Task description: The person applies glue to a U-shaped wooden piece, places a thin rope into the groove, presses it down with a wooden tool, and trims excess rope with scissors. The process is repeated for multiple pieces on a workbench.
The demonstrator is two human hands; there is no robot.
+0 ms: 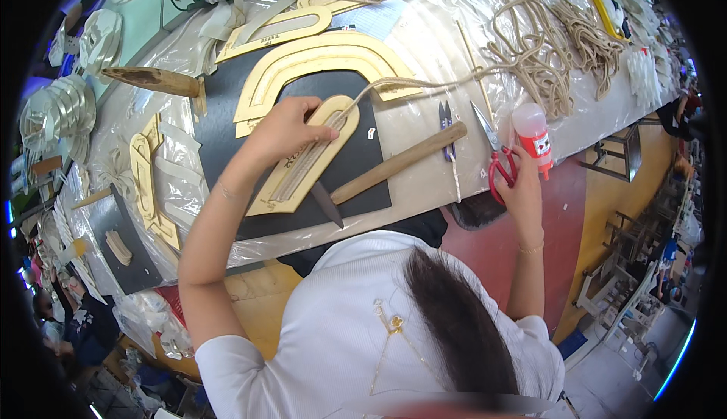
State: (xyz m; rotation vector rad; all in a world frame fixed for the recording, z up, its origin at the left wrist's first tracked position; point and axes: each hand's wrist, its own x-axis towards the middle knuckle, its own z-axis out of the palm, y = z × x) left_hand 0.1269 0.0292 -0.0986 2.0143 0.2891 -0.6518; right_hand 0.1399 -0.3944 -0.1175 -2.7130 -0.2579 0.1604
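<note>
My left hand (286,129) grips the upper part of a pale yellow template board (327,160), its fingers over a long slot. Beige cord (291,180) lies in several rows along that slot. From the board's rounded end, a strand of the cord runs right to a loose tangled heap (530,55). My right hand (524,192) is closed around the red handles of a pair of scissors (488,127), near the table's front edge. Their blades point up and left, apart from the cord. Under the board lies a black mat (227,108).
A hammer (401,161) lies right of the board, beside blue-handled snips (447,127). A bottle with red liquid (530,123) stands by my right hand. Beyond are a curved template (326,51) and a pointed wooden tool (148,79). Another slotted template (144,169) lies left.
</note>
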